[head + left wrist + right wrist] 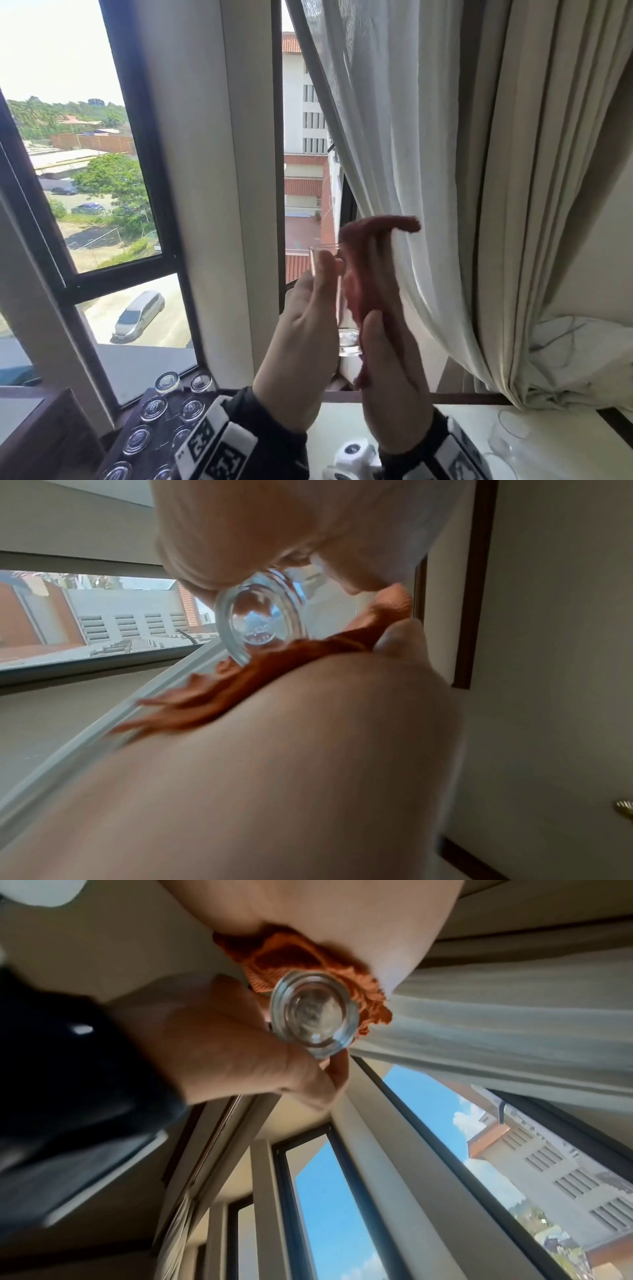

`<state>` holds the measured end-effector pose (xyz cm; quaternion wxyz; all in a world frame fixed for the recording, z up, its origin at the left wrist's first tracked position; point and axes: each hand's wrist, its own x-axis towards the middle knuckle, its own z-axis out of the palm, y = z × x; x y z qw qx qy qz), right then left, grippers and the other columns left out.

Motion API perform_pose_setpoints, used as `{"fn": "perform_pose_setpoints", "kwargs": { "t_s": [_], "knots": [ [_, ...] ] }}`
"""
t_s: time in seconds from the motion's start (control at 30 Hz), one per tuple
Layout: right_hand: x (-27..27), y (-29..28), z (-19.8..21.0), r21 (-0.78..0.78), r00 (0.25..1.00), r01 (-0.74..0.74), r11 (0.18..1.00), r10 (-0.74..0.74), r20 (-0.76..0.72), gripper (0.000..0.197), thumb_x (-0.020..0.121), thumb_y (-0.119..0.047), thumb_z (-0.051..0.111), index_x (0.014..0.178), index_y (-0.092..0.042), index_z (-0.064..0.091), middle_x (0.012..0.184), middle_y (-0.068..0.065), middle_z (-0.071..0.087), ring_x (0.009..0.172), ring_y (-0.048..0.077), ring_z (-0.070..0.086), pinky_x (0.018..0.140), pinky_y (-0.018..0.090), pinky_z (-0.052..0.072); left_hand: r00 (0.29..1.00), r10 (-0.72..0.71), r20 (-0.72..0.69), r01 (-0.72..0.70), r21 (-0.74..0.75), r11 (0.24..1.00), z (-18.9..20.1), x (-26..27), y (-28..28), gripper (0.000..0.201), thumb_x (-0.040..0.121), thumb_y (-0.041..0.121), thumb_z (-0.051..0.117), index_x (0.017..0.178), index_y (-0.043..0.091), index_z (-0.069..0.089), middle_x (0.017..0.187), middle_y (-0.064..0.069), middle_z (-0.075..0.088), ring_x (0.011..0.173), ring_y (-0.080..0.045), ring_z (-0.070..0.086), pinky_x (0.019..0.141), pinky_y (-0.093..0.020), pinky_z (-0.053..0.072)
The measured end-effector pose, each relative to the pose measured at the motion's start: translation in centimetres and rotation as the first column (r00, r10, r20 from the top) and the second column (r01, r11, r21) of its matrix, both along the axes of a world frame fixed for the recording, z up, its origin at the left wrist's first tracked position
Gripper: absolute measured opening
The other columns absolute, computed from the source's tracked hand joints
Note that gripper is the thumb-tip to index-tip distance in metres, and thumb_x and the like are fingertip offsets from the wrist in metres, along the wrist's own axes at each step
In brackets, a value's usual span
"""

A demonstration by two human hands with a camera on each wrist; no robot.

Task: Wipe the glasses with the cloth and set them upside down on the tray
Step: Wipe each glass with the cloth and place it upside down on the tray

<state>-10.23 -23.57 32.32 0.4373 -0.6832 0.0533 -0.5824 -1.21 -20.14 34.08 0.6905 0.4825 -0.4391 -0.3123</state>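
My left hand (313,301) holds a clear glass (330,291) upright, raised in front of the window, with its fingers wrapped round the wall. My right hand (383,335) grips a red-orange cloth (371,260) and presses it against the glass's right side, the thumb lying over the cloth. From below, the left wrist view shows the thick glass base (262,623) with the cloth (274,669) beside it. The right wrist view shows the base (315,1012) between the cloth (291,953) and my left hand (212,1042). The dark tray (169,423) lies at lower left.
Several glasses (166,381) stand upside down in rows on the tray. More clear glasses (510,425) lie on the white table at lower right. A heavy curtain (462,205) hangs close on the right. The window frame (219,205) stands straight ahead.
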Motion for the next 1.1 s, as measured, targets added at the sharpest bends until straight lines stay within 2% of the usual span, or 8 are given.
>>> {"fn": "perform_pose_setpoints", "kwargs": {
  "t_s": [0.17, 0.27, 0.43, 0.57, 0.7, 0.8, 0.93, 1.1],
  "knots": [
    [-0.1, 1.5, -3.9, 0.326, 0.985, -0.097, 0.941, 0.136, -0.102, 0.085, 0.075, -0.084, 0.058, 0.116, -0.011, 0.070, 0.118, 0.013, 0.073, 0.112, 0.030, 0.067, 0.083, 0.008, 0.050, 0.993, 0.071, -0.092, -0.079, -0.080, 0.994, 1.2, 1.3, 0.3, 0.078, 0.089, 0.085, 0.043, 0.131, 0.021, 0.059, 0.090, 0.000, 0.073, 0.080, -0.016, 0.070, 0.070, -0.030, 0.060],
    [0.3, 0.7, -3.1, 0.513, 0.994, -0.100, 0.853, 0.110, 0.011, 0.098, 0.062, -0.087, 0.067, 0.129, -0.014, 0.063, 0.107, 0.001, 0.077, 0.098, 0.034, 0.070, 0.084, 0.043, 0.055, 0.998, 0.046, 0.030, -0.044, -0.049, 0.998, 1.4, 0.4, 0.8, 0.075, 0.082, 0.082, 0.041, 0.131, 0.025, 0.050, 0.080, -0.003, 0.066, 0.072, -0.022, 0.066, 0.062, -0.024, 0.060],
    [0.0, -0.2, 0.1, 0.191, 0.994, -0.020, 0.981, -0.001, 0.109, 0.056, 0.094, -0.064, 0.048, 0.139, -0.031, 0.058, 0.141, -0.005, 0.061, 0.137, 0.021, 0.051, 0.103, 0.026, 0.049, 0.991, 0.087, 0.105, -0.080, -0.064, 0.995, 0.3, -0.3, 0.4, 0.070, 0.088, 0.076, 0.032, 0.129, 0.023, 0.050, 0.087, 0.030, 0.072, 0.081, 0.010, 0.068, 0.079, -0.018, 0.053],
    [0.5, 1.2, -1.1, -0.180, 0.994, -0.063, 0.982, 0.046, -0.096, 0.051, 0.107, -0.036, 0.027, 0.151, -0.016, 0.044, 0.164, 0.007, 0.029, 0.144, 0.055, 0.027, 0.114, 0.070, 0.023, 0.994, 0.110, 0.003, -0.110, -0.052, 0.993, 0.2, 1.6, 0.0, 0.045, 0.115, 0.044, 0.038, 0.139, 0.009, 0.053, 0.115, -0.011, 0.073, 0.105, -0.012, 0.074, 0.091, -0.031, 0.060],
    [0.0, 2.2, -3.4, 0.163, 0.993, -0.083, 0.983, 0.095, -0.066, 0.064, 0.093, -0.066, 0.052, 0.129, -0.016, 0.067, 0.135, 0.019, 0.062, 0.118, 0.008, 0.064, 0.095, 0.018, 0.050, 0.996, 0.089, -0.014, -0.090, -0.029, 0.996, 1.4, 1.5, 0.5, 0.064, 0.093, 0.073, 0.033, 0.131, 0.024, 0.052, 0.094, -0.003, 0.075, 0.095, -0.016, 0.074, 0.087, -0.030, 0.059],
    [0.2, 0.7, -2.9, 0.442, 0.985, -0.162, 0.882, 0.173, 0.015, 0.077, 0.073, -0.080, 0.065, 0.126, -0.023, 0.068, 0.124, 0.011, 0.070, 0.119, 0.018, 0.065, 0.106, 0.040, 0.047, 0.995, 0.099, 0.030, -0.099, -0.018, 0.995, 1.6, 0.3, 1.3, 0.066, 0.087, 0.076, 0.031, 0.128, 0.029, 0.050, 0.082, -0.004, 0.061, 0.071, -0.011, 0.061, 0.065, -0.018, 0.055],
    [0.1, -0.2, -0.4, 0.197, 0.996, -0.070, 0.978, 0.059, 0.060, 0.049, 0.093, -0.065, 0.051, 0.136, -0.042, 0.058, 0.137, -0.006, 0.063, 0.133, 0.016, 0.055, 0.109, 0.035, 0.045, 0.996, 0.083, 0.033, -0.083, 0.001, 0.997, 1.0, -0.1, 0.9, 0.066, 0.092, 0.075, 0.028, 0.126, 0.024, 0.054, 0.078, 0.021, 0.074, 0.075, 0.008, 0.069, 0.068, -0.010, 0.052],
    [0.5, 1.7, -2.5, -0.141, 0.996, -0.092, 0.986, 0.092, -0.005, 0.038, 0.106, -0.038, 0.039, 0.141, -0.041, 0.054, 0.139, -0.004, 0.060, 0.141, 0.012, 0.044, 0.114, 0.026, 0.036, 0.985, 0.039, -0.166, -0.035, 0.025, 0.999, 2.2, 1.9, 0.6, 0.087, 0.092, 0.085, 0.044, 0.128, 0.008, 0.066, 0.110, -0.023, 0.077, 0.092, -0.013, 0.078, 0.062, -0.020, 0.059]
  ]
}}
